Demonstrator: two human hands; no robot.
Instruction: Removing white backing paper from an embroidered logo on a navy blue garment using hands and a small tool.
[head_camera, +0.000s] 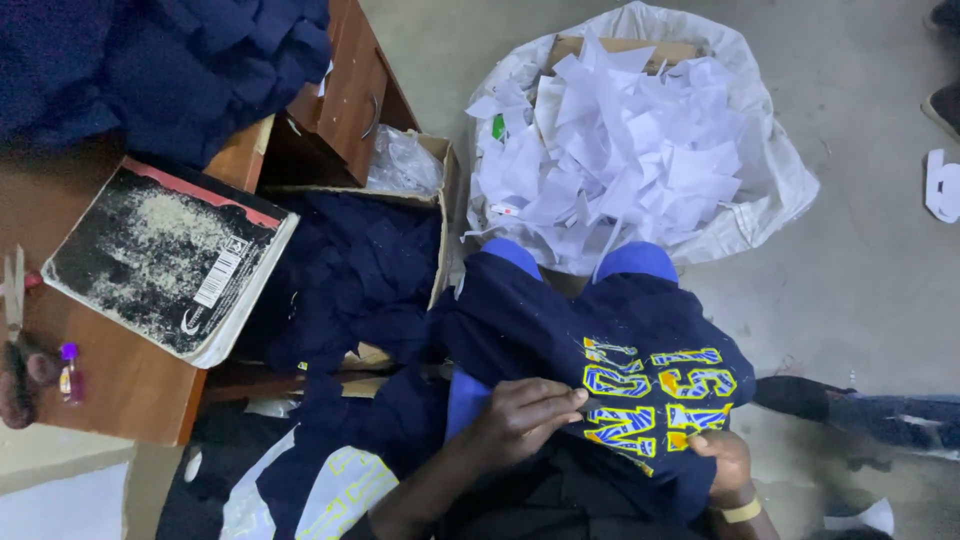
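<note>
A navy blue garment (560, 330) with yellow and blue printed lettering (655, 395) lies across my lap. My left hand (525, 418) presses flat on the cloth beside the print, fingertips touching its left edge. My right hand (722, 462), a yellow band on its wrist, pinches the lower right corner of the print. My blue-clad knees (635, 262) show past the garment's far edge.
A white sack (775, 170) full of white paper scraps stands ahead. A cardboard box (440, 200) of navy cloth sits at left, next to a wooden desk (120, 380) bearing a worn book (170, 262), scissors (14, 300) and a small bottle (70, 370).
</note>
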